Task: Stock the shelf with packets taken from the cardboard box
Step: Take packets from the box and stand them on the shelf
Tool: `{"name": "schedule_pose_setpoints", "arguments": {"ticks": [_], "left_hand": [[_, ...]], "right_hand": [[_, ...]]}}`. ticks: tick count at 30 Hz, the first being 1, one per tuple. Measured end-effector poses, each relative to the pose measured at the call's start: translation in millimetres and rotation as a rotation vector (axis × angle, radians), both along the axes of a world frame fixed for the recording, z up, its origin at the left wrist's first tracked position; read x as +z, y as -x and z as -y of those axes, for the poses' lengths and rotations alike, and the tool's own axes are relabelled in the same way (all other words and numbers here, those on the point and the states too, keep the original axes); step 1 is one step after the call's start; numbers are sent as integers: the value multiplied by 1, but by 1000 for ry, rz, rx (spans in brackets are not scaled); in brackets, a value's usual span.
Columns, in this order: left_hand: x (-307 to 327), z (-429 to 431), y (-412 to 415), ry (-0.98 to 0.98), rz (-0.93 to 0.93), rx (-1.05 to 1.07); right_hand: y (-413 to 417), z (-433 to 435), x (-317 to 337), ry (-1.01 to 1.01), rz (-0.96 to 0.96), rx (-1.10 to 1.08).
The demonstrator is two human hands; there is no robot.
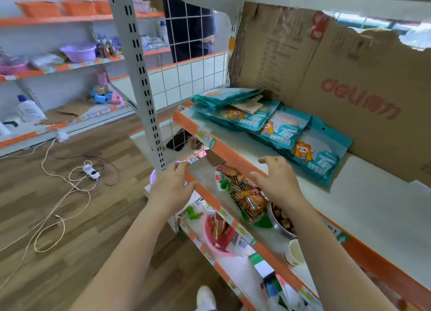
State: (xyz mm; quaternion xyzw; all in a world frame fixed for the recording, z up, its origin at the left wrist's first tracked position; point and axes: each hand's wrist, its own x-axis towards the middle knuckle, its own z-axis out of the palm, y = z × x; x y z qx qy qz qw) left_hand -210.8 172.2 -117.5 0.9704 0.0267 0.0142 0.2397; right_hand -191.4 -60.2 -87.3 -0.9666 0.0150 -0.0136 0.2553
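Note:
Several teal packets (275, 124) with a cartoon figure lie overlapping in a row on the white shelf (363, 201), against a flattened brown cardboard box (349, 77) standing along the back. My left hand (173, 185) hovers open at the left end of the shelf below, fingers near its orange edge. Over the front edge of the upper shelf, my right hand (275, 180) is open, fingers spread, just short of the nearest packet. Neither hand holds anything.
The lower shelf carries a bag of snacks (245, 194), a metal bowl (279, 220) and a paper cup (295, 252). A pink basket (217, 238) sits lower still. Cables and a power strip (91, 172) lie on the wooden floor. A person stands behind the wire grid (189, 31).

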Motion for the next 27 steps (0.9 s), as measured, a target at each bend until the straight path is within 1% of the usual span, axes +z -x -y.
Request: {"name": "schedule_pose_setpoints", "arguments": {"ticks": [3, 6, 10, 13, 17, 24, 27], "left_hand": [[-6, -10, -31, 39, 8, -12], [-6, -17, -74, 64, 59, -26], [15, -20, -140, -3, 145, -48], [31, -21, -193, 22, 221, -122], [46, -20, -252, 65, 315, -148], [53, -19, -325, 94, 270, -227], [50, -12, -358, 86, 202, -271]], "right_hand": [[-30, -9, -4, -28, 14, -23], [-66, -16, -5, -98, 62, -44], [-118, -23, -2, -188, 133, -119], [-155, -24, 6, -223, 168, -197], [-202, -25, 21, -277, 207, -269], [-246, -38, 30, -396, 159, -328], [-260, -44, 28, -427, 134, -362]]}}
